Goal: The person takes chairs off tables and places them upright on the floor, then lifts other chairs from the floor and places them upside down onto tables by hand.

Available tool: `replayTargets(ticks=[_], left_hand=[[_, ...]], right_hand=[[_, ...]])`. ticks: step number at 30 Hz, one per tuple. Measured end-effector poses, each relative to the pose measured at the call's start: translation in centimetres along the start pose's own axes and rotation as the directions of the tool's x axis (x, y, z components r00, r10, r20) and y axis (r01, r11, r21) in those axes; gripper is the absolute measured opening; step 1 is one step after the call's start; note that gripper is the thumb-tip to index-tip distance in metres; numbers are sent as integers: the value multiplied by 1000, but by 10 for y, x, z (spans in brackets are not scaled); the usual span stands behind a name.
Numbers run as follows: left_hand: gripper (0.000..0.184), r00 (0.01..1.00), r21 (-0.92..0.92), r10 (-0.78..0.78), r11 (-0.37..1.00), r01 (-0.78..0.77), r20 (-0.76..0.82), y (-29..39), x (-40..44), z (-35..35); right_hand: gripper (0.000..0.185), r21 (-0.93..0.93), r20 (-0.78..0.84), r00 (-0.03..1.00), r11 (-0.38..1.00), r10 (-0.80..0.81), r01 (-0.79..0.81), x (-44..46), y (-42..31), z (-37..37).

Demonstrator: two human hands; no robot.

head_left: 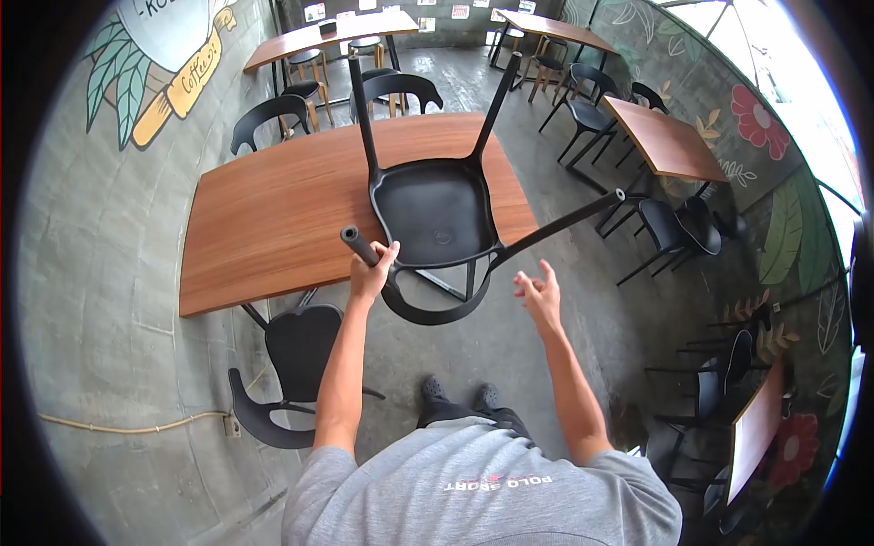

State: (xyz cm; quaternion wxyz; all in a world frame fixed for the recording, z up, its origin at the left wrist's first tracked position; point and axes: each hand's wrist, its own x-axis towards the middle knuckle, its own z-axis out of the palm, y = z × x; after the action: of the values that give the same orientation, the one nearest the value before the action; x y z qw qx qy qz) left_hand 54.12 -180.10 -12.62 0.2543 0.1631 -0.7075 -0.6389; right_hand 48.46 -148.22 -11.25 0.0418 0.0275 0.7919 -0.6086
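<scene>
A black chair [435, 211] rests upside down at the front edge of the wooden table [273, 205], its seat on the tabletop and its legs pointing up and outward. Its curved backrest hangs below the edge, over the floor. My left hand [371, 271] is wrapped round the near left leg of this chair. Just right of the backrest, my right hand [539, 293] is in the air with fingers apart, touching nothing. The near right leg stretches out above that hand.
Another black chair [305, 350] stands on the floor at the table's near left. Two more black chairs stand behind the table. Farther off are wooden tables [669, 136] with chairs on the right and at the back. A painted grey wall [118, 255] runs along the left.
</scene>
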Motion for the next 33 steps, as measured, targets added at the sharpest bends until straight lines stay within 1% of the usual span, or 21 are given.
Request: replayTargets(ticks=[1, 2, 4, 5, 7, 8, 10, 12, 14, 17, 19, 20, 22, 24, 26, 27, 28, 29, 30, 32, 33], left_hand=[[33, 996, 94, 53, 995, -46, -76, -4, -3, 1], [31, 999, 39, 38, 999, -38, 0, -7, -8, -5], [37, 993, -58, 24, 998, -31, -118, 8, -30, -5], [37, 993, -58, 28, 998, -35, -116, 5, -38, -7], [39, 945, 109, 16, 994, 21, -326, -6, -60, -13], [39, 947, 108, 23, 994, 13, -322, -8, -72, -20], [32, 963, -132, -223, 970, 204, -149, -11, -103, -34], [28, 960, -173, -272, 950, 259, -60, 2, -145, -37], [26, 951, -166, -309, 936, 310, 28, 13, -186, -33], [24, 945, -169, -273, 938, 303, 178, 35, -241, -25], [22, 945, -201, -200, 946, 255, 258, 58, -268, -21], [22, 946, -195, -197, 948, 251, 258, 73, -278, -22], [21, 918, -253, -33, 957, 144, 394, 101, -297, -28], [20, 883, -218, -17, 967, 134, 468, 108, -305, -43], [21, 877, -86, 24, 996, 21, 481, 108, -302, -55], [24, 907, -32, 32, 999, -20, 420, 95, -298, -63], [30, 975, 260, -95, 965, 41, 199, 61, -288, -82], [39, 990, 415, -106, 908, 56, 97, 24, -284, -95], [53, 991, 596, -112, 802, 49, 70, -39, -279, -119], [73, 920, 766, -391, 585, 267, -22, -124, -275, -160], [75, 808, 800, -589, 475, 367, -21, -139, -275, -179]], right_hand=[[68, -5, 3, 1000, 1000, 10, -10, -14, 10, 1], [62, 6, 71, 994, 996, 85, -85, -31, 21, 0], [55, -1, 188, 956, 974, 224, -228, -66, 43, -6], [54, -16, 237, 929, 957, 286, -290, -83, 53, -9], [49, -96, 310, 852, 906, 421, -413, -116, 76, -18], [45, -122, 334, 824, 888, 458, -444, -133, 82, -23], [42, -141, 354, 795, 869, 492, -475, -163, 92, -32], [39, -132, 368, 769, 848, 523, -514, -188, 94, -38], [46, -80, 366, 778, 850, 511, -521, -210, 84, -42], [39, -6, 394, 815, 888, 425, -461, -239, 52, -42], [36, 169, 482, 845, 921, 233, -350, -255, 32, -41], [36, 176, 484, 845, 920, 229, -350, -263, 21, -39], [33, 356, 524, 851, 901, 26, -246, -282, 2, -36], [31, 404, 523, 853, 881, 0, -247, -304, -13, -32], [30, 456, 501, 864, 864, -48, -216, -316, -17, -28], [30, 452, 496, 868, 861, -28, -231, -325, -13, -27], [29, 450, 468, 884, 860, 5, -243, -343, -9, -25], [28, 432, 444, 895, 865, 42, -255, -352, -5, -25], [28, 437, 413, 909, 866, 47, -243, -363, 2, -28], [28, 449, 349, 919, 828, 184, -336, -381, 16, -34], [28, 440, 288, 929, 829, 232, -344, -390, 19, -37]])
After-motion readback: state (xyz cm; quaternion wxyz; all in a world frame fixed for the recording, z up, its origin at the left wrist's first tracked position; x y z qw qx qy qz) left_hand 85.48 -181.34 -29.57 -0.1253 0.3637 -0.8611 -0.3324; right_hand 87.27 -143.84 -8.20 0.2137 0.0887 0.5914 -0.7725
